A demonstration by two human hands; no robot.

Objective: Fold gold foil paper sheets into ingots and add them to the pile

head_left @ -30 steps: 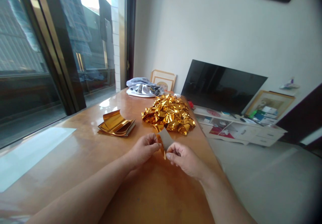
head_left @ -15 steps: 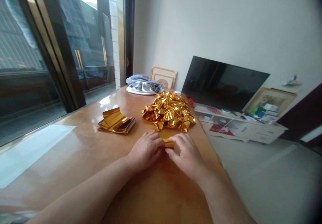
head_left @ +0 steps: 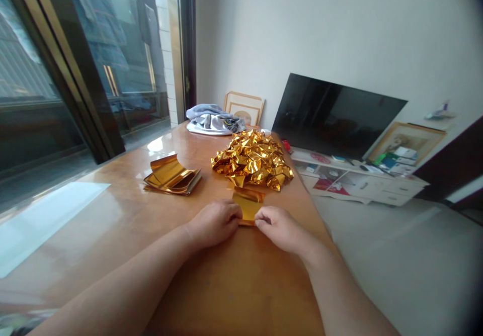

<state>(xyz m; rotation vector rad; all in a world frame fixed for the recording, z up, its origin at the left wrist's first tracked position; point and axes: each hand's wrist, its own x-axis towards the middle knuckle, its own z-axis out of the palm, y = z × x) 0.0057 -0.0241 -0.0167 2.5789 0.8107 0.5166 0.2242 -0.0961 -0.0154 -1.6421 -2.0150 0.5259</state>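
Glossy orange-brown wooden table (head_left: pixel 124 235) fills the view beside a glass door; the left hand (head_left: pixel 213 224) and right hand (head_left: pixel 281 228) press fingertips together onto the near edge of a small gold foil sheet (head_left: pixel 248 205), apparently creasing a fold; the far edge looks curled; next, a firm run along the crease seems needed; behind lie a crumpled heap of folded gold foil pieces (head_left: pixel 252 160) and a stack of flat gold foil sheets (head_left: pixel 171 176).

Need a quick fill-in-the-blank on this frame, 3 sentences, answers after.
1. Both hands, left hand and right hand, press a gold foil sheet flat on the ____ table.
2. The heap of folded gold pieces lies ____ the sheet, farther from the person.
3. The stack of flat gold sheets lies to the ____ of the heap.

Answers: wooden; beyond; left
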